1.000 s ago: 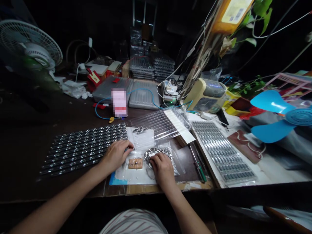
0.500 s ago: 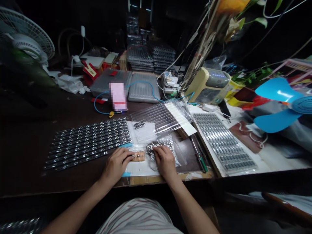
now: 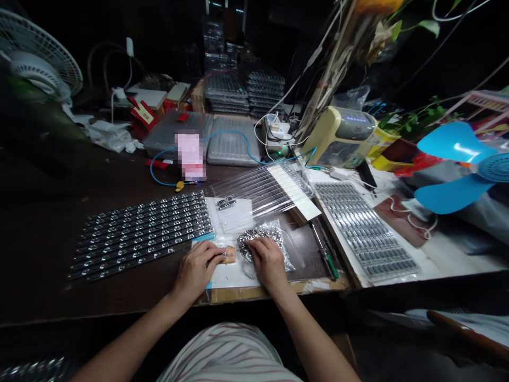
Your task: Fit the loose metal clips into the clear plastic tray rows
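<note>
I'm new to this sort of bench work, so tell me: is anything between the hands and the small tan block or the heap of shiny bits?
Nothing visible. The left hand touches the small tan block; the right hand rests on the heap of shiny metal bits.

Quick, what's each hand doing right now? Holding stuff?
Left hand: fingers curled onto the small brown block; a real grip cannot be told.
Right hand: fingers bent down into the pile of shiny metal bits; holding any cannot be told.

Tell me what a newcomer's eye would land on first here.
Two bare hands at the bench's near edge: the left hand on a small brown block, the right hand on a bag of shiny metal bits. Left of them lies a dark parts tray; far right, a blue fan.
</note>
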`<state>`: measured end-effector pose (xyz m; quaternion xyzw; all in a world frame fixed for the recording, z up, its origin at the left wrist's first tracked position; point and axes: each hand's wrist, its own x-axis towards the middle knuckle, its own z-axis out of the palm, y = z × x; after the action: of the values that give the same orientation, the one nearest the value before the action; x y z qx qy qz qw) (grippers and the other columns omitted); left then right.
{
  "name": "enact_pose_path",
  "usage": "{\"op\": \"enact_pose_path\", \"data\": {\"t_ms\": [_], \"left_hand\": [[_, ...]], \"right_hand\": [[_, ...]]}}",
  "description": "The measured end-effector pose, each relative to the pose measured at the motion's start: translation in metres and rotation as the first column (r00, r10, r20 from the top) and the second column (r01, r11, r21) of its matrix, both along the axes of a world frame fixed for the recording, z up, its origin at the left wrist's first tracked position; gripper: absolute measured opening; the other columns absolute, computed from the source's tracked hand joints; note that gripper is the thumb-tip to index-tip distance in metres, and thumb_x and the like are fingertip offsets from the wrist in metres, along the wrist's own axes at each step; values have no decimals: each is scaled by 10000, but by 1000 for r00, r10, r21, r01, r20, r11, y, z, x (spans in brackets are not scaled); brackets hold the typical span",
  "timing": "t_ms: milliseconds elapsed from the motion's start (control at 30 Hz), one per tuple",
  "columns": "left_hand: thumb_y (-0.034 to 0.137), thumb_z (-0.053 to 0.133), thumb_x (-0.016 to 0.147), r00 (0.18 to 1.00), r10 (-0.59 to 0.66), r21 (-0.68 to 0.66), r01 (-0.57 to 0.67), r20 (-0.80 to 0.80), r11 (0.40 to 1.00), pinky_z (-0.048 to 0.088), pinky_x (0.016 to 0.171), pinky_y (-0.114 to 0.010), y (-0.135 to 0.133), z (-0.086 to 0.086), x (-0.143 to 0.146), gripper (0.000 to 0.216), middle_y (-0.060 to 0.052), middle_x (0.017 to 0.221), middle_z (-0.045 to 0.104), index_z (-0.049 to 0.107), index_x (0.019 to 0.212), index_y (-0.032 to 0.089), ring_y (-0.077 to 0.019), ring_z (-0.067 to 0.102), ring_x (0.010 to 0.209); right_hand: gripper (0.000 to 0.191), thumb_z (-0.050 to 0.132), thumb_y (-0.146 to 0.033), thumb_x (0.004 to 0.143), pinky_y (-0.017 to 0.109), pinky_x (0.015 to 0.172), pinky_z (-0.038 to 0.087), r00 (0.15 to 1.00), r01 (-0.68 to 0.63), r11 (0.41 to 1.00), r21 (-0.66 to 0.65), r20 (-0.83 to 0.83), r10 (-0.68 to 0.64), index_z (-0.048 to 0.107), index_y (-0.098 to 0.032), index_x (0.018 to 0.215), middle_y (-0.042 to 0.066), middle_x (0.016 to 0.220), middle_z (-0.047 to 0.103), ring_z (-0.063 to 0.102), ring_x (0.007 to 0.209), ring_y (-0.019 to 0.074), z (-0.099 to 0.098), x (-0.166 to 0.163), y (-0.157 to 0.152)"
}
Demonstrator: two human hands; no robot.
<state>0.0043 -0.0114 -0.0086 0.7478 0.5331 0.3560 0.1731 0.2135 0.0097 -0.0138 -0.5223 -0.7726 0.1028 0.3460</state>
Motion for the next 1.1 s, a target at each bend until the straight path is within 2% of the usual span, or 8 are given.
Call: {"op": "enact_pose_path", "data": {"t_ms": [167,333,433,500,700,800,967,1100], "left_hand": [[220,590,861,1000,9,17,-8,-28,1000,482,728,-314,-1,3,3,131,-40,810,643,709,916,219,-182,599,796],[208,556,874,1000,12,-34,-11,13,999,484,731,-317,-1,6,2,149,-42,828,643,702,905,215,-183,599,817],[216,549,871,989,88,-56,-82,119,995,496,751,-322,0,7,0,146,-40,856,653,691,905,210,-180,611,831],[225,557,864,975,137,-55,-129,174,990,501,762,-324,1,6,-2,140,-39,858,657,688,904,201,-178,619,828],[222,572,851,973,134,-59,-124,190,990,508,748,-300,2,3,-3,133,-34,866,664,694,902,211,-176,633,833],[227,579,847,974,134,-66,-124,182,990,507,733,-291,2,4,-3,127,-31,859,663,694,898,210,-175,634,830],[220,568,847,974,147,-124,-126,171,984,494,668,-262,5,11,-4,132,-25,860,661,695,880,205,-161,629,792],[220,579,842,981,106,-130,-85,165,988,482,668,-263,12,16,2,120,-19,849,655,693,876,205,-156,617,768]], "right_hand": [[183,514,-212,927,310,796,459,1000,-13,1000,12,-26,14,691,-229,971,54,920,673,595,877,179,1,3,-1],[145,530,-227,923,295,774,437,998,-21,1000,1,-63,21,674,-214,928,40,885,696,607,845,171,15,-4,-5],[90,621,-288,877,285,722,399,998,-63,996,-67,-3,63,680,-236,833,9,801,693,599,782,159,22,-21,-6],[76,669,-312,843,293,716,369,993,-93,992,-81,59,98,691,-252,803,2,823,692,584,792,159,24,-33,-6],[66,670,-341,844,320,718,332,988,-103,993,-52,113,108,723,-305,860,3,868,680,544,811,167,18,-50,-5],[99,671,-341,842,325,721,339,984,-111,992,-53,134,117,715,-308,925,9,906,674,539,832,179,20,-45,-5],[207,644,-269,856,339,738,368,979,-22,1000,-21,203,26,675,-268,1061,45,1022,655,532,898,212,24,-15,0],[139,643,-272,857,321,728,386,975,-42,998,-42,215,50,681,-249,989,40,930,653,541,864,203,16,3,5]]}}
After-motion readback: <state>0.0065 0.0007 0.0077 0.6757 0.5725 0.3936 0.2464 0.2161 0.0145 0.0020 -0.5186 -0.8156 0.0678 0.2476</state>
